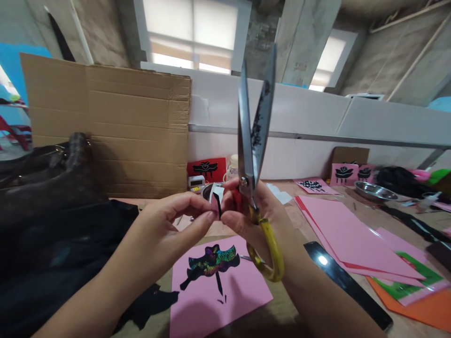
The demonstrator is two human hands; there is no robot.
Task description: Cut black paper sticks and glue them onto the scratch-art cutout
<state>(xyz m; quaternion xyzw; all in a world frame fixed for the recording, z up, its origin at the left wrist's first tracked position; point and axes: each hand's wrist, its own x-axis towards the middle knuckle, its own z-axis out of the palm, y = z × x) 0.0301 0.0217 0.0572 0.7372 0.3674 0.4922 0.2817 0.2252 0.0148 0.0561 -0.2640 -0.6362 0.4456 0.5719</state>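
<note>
My left hand pinches a small black paper strip between thumb and fingertips. My right hand grips large scissors with yellow handles, blades up and slightly apart, and its fingertips also touch the strip. Below both hands lies a pink sheet bearing a black cut-out shape with a glittery multicoloured top.
A dark bag fills the left side. A cardboard panel stands behind it. To the right lie a stack of pink sheets, orange and green paper, a black ruler, a metal bowl and more finished cards at the back.
</note>
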